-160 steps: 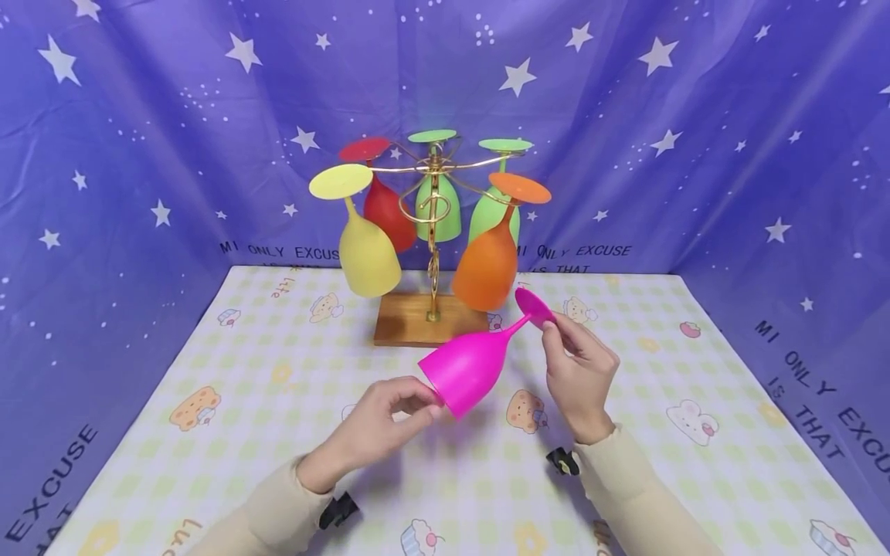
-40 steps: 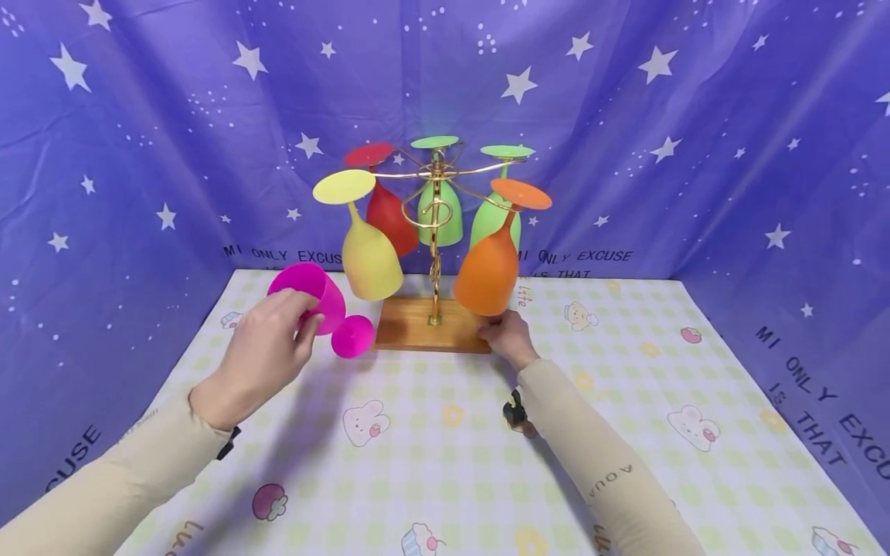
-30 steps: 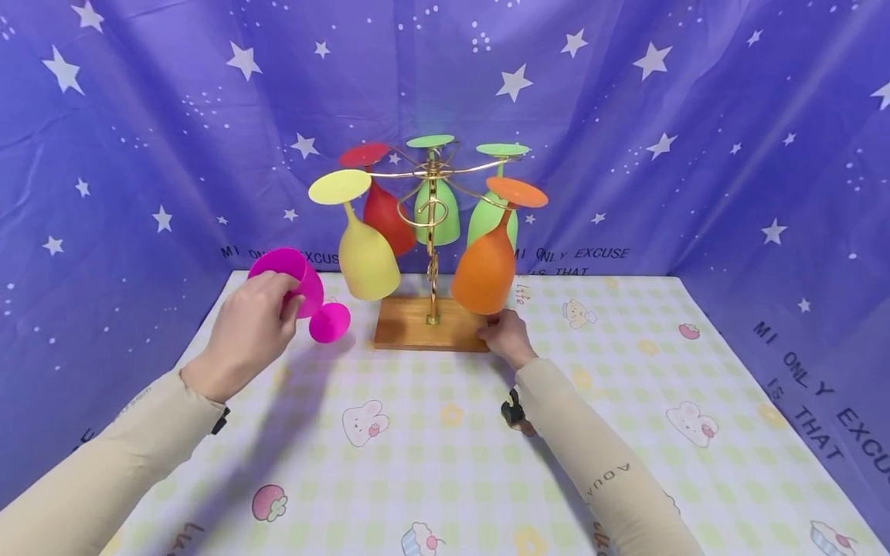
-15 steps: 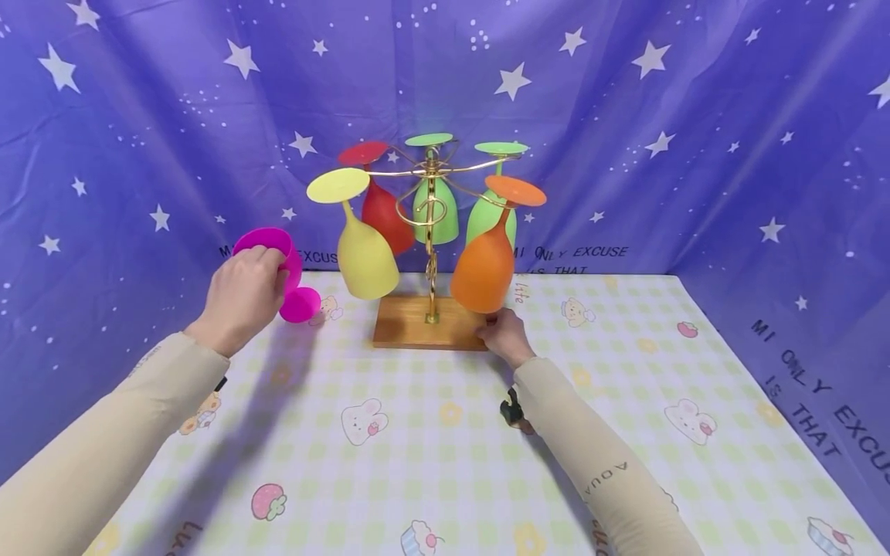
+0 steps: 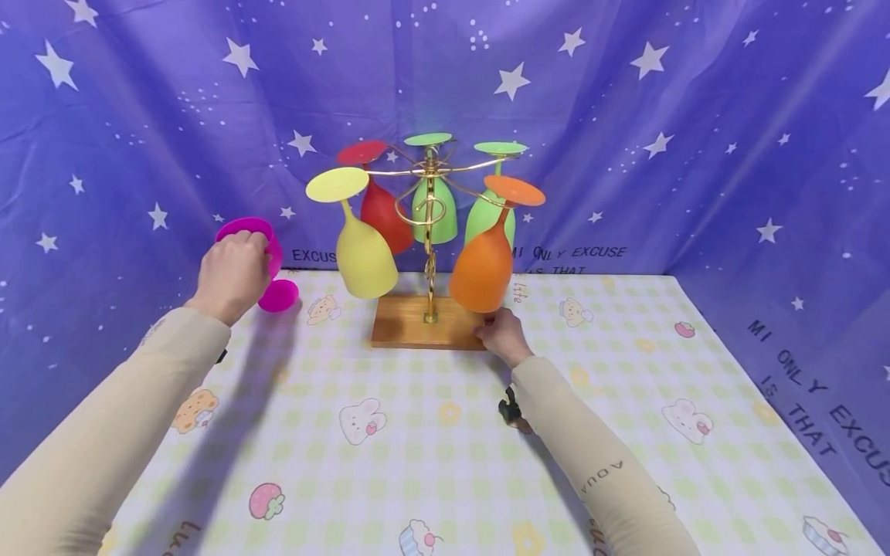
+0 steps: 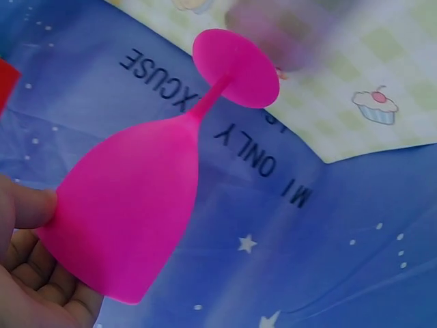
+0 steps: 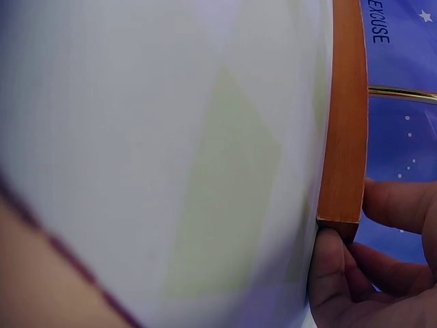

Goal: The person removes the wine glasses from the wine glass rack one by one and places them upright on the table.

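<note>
Gripped at its rim by my left hand [image 5: 235, 274], a magenta plastic wine glass [image 5: 280, 296] is tilted at the left rear of the table. In the left wrist view, the thumb and curled fingers pinch the bowl of that wine glass [image 6: 136, 198], stem and foot pointing away. My right hand [image 5: 506, 337] holds the right front corner of the wine glass rack's wooden base [image 5: 417, 323]. In the right wrist view, thumb and fingers pinch the corner of the wooden base [image 7: 347, 137]. The brass wine glass rack [image 5: 430, 272] stands upright on that base.
Upside down on the rack hang a yellow wine glass [image 5: 365, 259], a red one [image 5: 384, 216], an orange one [image 5: 481, 272] and two green ones, one green glass [image 5: 435, 212] at the back. A checked cloth [image 5: 445, 455] covers the table; starred curtains [image 5: 577, 116] enclose it.
Over the last second, my left hand has carried the magenta wine glass leftward and back, away from the rack. Earlier both hands held it before the rack; since then my right hand took the base.
</note>
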{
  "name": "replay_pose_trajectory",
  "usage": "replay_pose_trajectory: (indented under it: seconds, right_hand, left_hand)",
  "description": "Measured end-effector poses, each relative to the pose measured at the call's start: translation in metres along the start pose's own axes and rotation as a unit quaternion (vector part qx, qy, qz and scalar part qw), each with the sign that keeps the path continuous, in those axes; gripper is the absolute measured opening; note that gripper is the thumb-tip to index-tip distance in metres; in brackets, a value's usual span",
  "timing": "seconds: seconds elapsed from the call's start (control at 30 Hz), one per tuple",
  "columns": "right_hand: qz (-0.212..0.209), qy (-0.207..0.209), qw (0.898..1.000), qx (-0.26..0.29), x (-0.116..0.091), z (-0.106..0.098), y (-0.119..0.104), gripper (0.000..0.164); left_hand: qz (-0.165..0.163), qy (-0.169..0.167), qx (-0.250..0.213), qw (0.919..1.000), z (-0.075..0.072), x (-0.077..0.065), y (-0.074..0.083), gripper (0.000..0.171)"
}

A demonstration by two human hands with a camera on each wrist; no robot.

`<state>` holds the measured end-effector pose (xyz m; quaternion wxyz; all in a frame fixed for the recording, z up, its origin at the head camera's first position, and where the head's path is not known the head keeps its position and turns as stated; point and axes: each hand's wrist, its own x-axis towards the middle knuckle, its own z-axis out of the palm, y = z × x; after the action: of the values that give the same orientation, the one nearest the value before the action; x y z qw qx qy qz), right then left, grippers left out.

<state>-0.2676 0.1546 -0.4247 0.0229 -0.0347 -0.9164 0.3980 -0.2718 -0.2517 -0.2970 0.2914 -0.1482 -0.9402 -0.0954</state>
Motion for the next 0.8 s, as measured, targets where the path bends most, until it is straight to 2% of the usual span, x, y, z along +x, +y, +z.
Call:
replay_pose_trajectory:
  seconds: [0.17,0.33,0.53,0.67,0.8]
  right_hand:
    - [0.0,-0.001,1.0,0.0,0.0,0.0,0.0,0.013]
    - [0.001,-0.001,1.0,-0.001,-0.001,-0.002,-0.001,0.006]
    - [-0.002,0.003,1.0,-0.001,-0.001,-0.002,-0.002,0.006]
    - [-0.007,0.003,1.0,-0.009,-0.001,-0.002,-0.002,0.011]
    - [-0.01,0.003,1.0,-0.014,0.0,-0.002,-0.002,0.012]
  left_hand:
    - [-0.019,-0.02,0.016,0.9995,0.007,0.004,-0.011,0.007]
    - [-0.054,-0.043,0.025,0.9973,0.011,0.006,-0.019,0.014]
    - [-0.089,-0.066,0.017,0.9937,0.014,0.01,-0.023,0.018]
    - [-0.102,-0.075,0.02,0.9917,0.014,0.012,-0.025,0.019]
    - [-0.098,-0.072,0.03,0.9921,0.015,0.013,-0.026,0.019]
